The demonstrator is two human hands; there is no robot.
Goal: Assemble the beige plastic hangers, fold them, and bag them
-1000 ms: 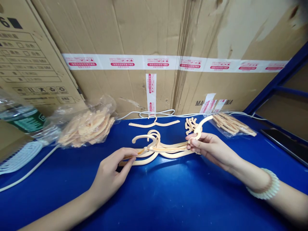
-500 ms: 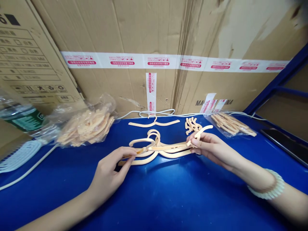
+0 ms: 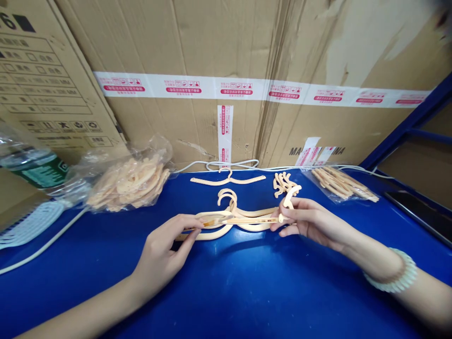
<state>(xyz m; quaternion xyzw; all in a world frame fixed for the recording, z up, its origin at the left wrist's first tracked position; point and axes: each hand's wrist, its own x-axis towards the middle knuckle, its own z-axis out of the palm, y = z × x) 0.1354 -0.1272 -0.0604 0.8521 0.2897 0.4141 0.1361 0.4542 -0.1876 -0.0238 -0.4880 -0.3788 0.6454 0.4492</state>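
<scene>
My left hand pinches the left end of a beige plastic hanger arm, held level above the table. At the arm's right end, the fingers of my right hand are closed around a small curved hanger hook. The hook's tip points up and right; my fingers partly hide where it meets the arm. Just behind and below lie stacked beige hangers, their hooks facing the back. Another hanger lies flat farther back. Beside my right hand sits a small pile of loose hooks.
Plastic bags of beige hanger pieces lie at left and right. A green-labelled bottle and a pale slatted object are far left, a dark phone-like slab far right. A white cable runs along the cardboard boxes.
The hook in my right hand has turned more upright and drawn in toward the arm's end. The held arm has tilted, and its curved part no longer rises near my left hand.
</scene>
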